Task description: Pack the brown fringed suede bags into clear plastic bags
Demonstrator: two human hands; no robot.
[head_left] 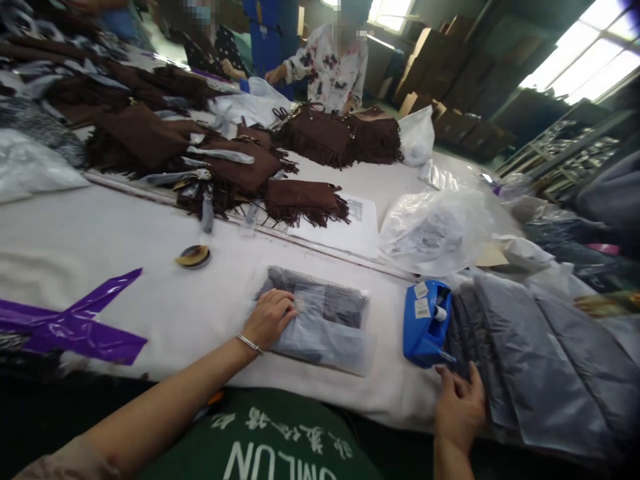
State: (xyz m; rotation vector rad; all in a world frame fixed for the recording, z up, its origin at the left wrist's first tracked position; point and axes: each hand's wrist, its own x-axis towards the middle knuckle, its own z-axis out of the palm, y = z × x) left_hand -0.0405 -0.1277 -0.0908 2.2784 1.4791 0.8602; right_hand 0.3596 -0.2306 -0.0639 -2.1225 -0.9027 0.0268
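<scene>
My left hand (271, 317) lies flat on the left end of a clear plastic bag holding a folded grey garment (327, 323), which rests on the white table (100, 233). A thin bracelet is on that wrist. My right hand (459, 403) touches the near edge of a stack of grey bagged garments (540, 360) at the right, fingers spread, gripping nothing that I can see. A blue tape dispenser (427, 321) stands between the two hands.
Purple tape strips (75, 320) lie at the left. A small dark round disc (193, 256) sits mid-table. Brown fringed bags (240, 167) pile up beyond, with loose clear plastic bags (440, 227) and a printed sheet (350, 223). Two people (330, 63) work at the far side.
</scene>
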